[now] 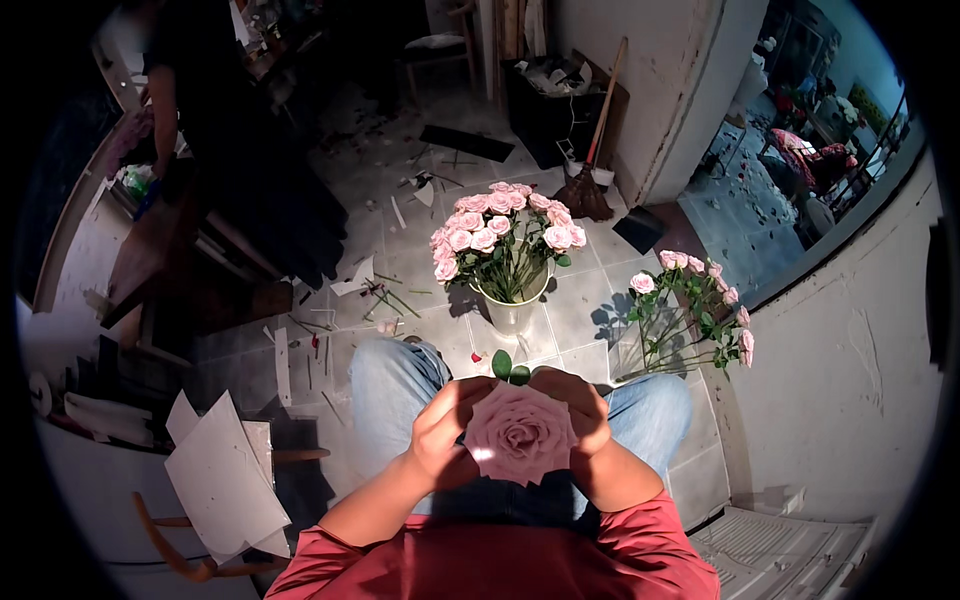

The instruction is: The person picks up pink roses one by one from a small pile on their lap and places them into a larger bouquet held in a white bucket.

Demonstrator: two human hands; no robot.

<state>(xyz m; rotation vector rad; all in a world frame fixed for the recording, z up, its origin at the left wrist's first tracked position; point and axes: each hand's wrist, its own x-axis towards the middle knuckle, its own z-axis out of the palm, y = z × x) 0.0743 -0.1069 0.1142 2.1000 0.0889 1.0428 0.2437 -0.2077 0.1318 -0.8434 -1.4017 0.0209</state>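
A large pink rose (520,433) faces up in front of my lap, with two green leaves (511,369) showing just past it. My left hand (450,427) grips it from the left and my right hand (577,412) from the right. The bloom hides its stem and some of my fingers. On the floor beyond my knees, a pale bucket (514,313) holds a full bunch of pink roses (495,217). To the right, several more pink roses (694,281) lean out of a clear container (637,349), its shape hard to make out.
Cut stems (394,296) and paper scraps litter the tiles. A broom (592,180) leans by a black bin (551,105). White sheets (225,480) lie on a wooden chair (169,551) at left. Another person (225,135) stands by a bench; a doorway opens at right.
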